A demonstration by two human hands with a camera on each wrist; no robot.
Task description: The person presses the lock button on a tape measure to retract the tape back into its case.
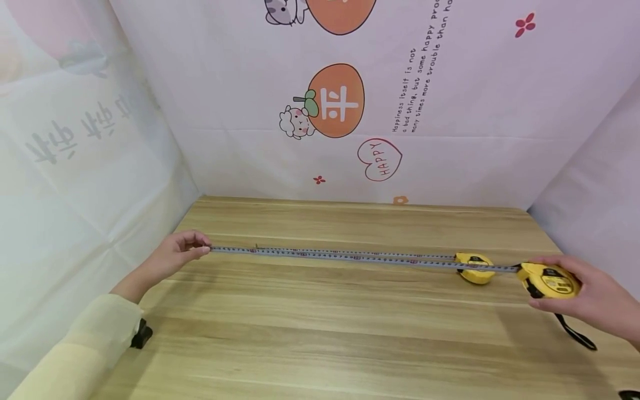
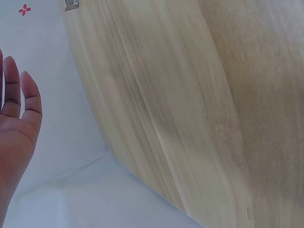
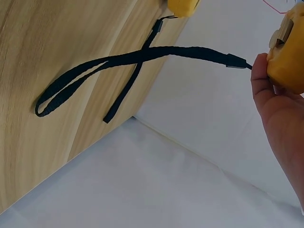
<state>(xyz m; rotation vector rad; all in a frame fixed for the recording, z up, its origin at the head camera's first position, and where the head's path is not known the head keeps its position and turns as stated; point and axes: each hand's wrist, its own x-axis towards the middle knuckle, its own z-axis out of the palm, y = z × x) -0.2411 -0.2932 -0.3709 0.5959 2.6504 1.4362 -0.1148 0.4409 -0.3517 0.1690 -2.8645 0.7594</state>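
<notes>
In the head view, my right hand (image 1: 597, 291) grips a yellow tape measure (image 1: 550, 281), its fingers and thumb around the case. From its mouth a long silver blade (image 1: 325, 256) stretches left across the view. My left hand (image 1: 175, 256) pinches the far end of that blade between thumb and fingertips. A second yellow tape measure (image 1: 477, 276) lies on the table just behind, its own blade also drawn out leftward; the held blade crosses in front of its case. A black wrist strap (image 3: 204, 51) hangs from the held case in the right wrist view.
Both tapes are over a wood-grain table (image 1: 325, 344). A printed white cloth (image 1: 240, 111) rises behind it, with more cloth at both sides. The second tape's black strap (image 3: 128, 88) lies on the table. A black object (image 1: 142, 333) shows by the left sleeve.
</notes>
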